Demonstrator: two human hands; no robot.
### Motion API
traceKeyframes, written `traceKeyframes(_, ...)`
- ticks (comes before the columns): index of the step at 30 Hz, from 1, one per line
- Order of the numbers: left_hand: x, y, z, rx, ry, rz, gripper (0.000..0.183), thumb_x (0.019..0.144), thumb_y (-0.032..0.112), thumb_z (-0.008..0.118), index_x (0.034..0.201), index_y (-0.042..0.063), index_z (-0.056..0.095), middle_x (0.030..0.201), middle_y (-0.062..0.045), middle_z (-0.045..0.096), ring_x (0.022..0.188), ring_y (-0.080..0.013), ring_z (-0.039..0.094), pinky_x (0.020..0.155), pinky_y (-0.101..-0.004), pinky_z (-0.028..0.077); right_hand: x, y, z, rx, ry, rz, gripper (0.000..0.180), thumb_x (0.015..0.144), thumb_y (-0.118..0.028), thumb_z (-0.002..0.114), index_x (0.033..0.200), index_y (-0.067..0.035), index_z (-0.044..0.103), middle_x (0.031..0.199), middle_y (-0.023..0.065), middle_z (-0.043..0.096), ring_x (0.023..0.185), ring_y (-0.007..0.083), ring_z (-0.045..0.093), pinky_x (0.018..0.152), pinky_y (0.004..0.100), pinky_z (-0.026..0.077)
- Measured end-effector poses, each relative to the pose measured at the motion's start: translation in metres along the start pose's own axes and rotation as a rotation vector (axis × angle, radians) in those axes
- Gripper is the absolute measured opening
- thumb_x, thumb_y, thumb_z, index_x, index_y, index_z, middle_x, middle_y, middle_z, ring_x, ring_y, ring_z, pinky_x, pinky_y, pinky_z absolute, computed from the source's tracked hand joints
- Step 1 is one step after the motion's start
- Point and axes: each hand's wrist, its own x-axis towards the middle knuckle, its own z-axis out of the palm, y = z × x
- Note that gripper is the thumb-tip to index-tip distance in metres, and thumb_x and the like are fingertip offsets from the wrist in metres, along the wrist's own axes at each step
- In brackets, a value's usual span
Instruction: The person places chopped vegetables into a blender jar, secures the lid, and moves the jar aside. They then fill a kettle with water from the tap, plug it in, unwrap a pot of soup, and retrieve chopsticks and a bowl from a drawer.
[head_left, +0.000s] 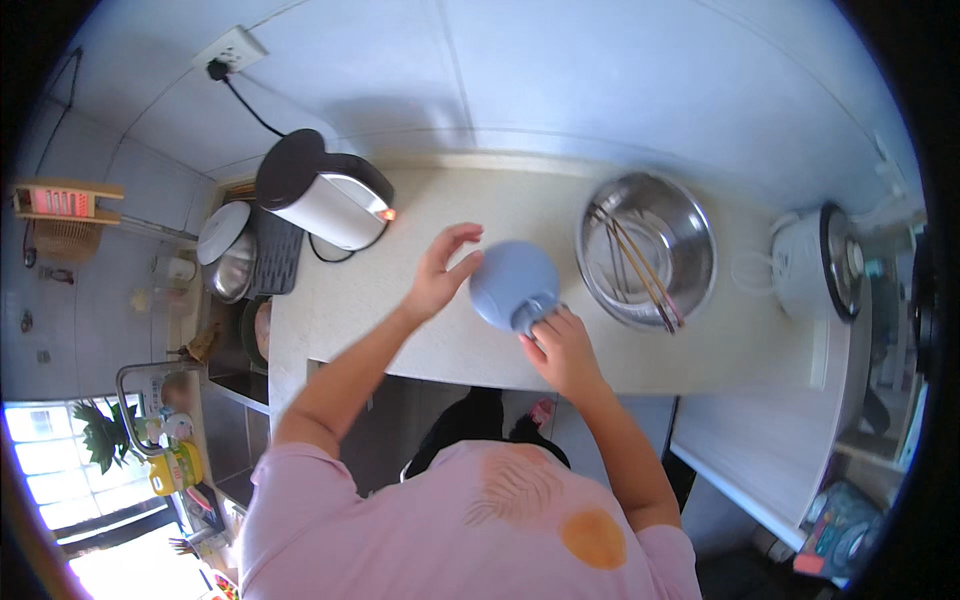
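A rounded blue vessel with a lid and handle (514, 281), perhaps a jug, is in front of me over the pale countertop (450, 352). My right hand (556, 341) has its fingers curled around the handle at the vessel's near right side. At its left edge is my left hand (446, 274), fingers apart and curved; whether the thumb touches the vessel I cannot tell. Right of the vessel stands a stainless steel bowl (701, 232) with chopsticks (637, 262) leaning over its near rim.
An electric kettle (330, 202) with a lit orange light stands back left, its cord plugged into a wall socket (231, 49). A rice cooker (806, 262) is at the far right. On the left are a grey drying mat (277, 255), a metal bowl (232, 274) and the sink (236, 382).
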Motion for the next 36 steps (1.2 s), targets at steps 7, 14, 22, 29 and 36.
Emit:
traceKeyframes(7, -0.009, -0.022, 0.053, -0.570, 0.237, -0.534, 0.057, 0.094, 0.045, 0.033, 0.132, 0.004, 0.040, 0.131, -0.011, 0.047, 0.121, -0.0212, 0.042, 0.104, -0.0319, 0.029, -0.005, 0.003, 0.014, -0.056, 0.025, 0.075, 0.020, 0.064, -0.002, 0.073, 0.070, -0.004, 0.054, 0.071, 0.0107, 0.052, 0.071, 0.0317, 0.051, 0.060, 0.0414, 0.041)
traceKeyframes(14, -0.100, 0.021, 0.060, -0.796, 0.493, -0.443, 0.055, 0.092, 0.051, 0.034, 0.114, 0.006, 0.056, 0.107, -0.007, 0.060, 0.100, -0.0173, 0.054, 0.089, -0.0309, 0.040, 0.013, -0.058, -0.015, 0.077, -0.104, -0.304, 0.029, 0.065, -0.003, 0.076, 0.066, -0.003, 0.047, 0.069, 0.0110, 0.047, 0.068, 0.0309, 0.047, 0.059, 0.0415, 0.039)
traceKeyframes(22, -0.311, 0.064, 0.081, -0.898, 1.128, -0.393, 0.066, 0.086, 0.064, 0.036, 0.121, 0.010, 0.053, 0.116, -0.006, 0.056, 0.108, -0.0194, 0.048, 0.094, -0.0336, 0.035, -0.008, -0.174, 0.021, 0.460, -0.577, -0.622, 0.023, 0.068, -0.006, 0.073, 0.069, -0.002, 0.051, 0.069, 0.0129, 0.050, 0.069, 0.0343, 0.049, 0.061, 0.0426, 0.042)
traceKeyframes(29, -0.507, 0.058, 0.111, -0.868, 1.468, -0.192, 0.073, 0.083, 0.061, 0.046, 0.134, 0.010, 0.038, 0.130, -0.010, 0.042, 0.117, -0.0229, 0.040, 0.099, -0.0384, 0.029, -0.079, -0.310, 0.082, 0.644, -0.895, -0.926, 0.021, 0.070, -0.009, 0.072, 0.069, -0.001, 0.053, 0.071, 0.0156, 0.052, 0.072, 0.0360, 0.051, 0.065, 0.0423, 0.044)
traceKeyframes(36, -0.677, 0.085, 0.109, -0.939, 1.650, -0.081, 0.060, 0.086, 0.052, 0.045, 0.130, 0.011, 0.040, 0.124, -0.012, 0.047, 0.113, -0.0246, 0.046, 0.096, -0.0412, 0.036, -0.172, -0.443, 0.151, 0.754, -1.073, -0.982, 0.019, 0.069, -0.008, 0.073, 0.070, -0.002, 0.055, 0.072, 0.0147, 0.054, 0.070, 0.0313, 0.052, 0.061, 0.0381, 0.046)
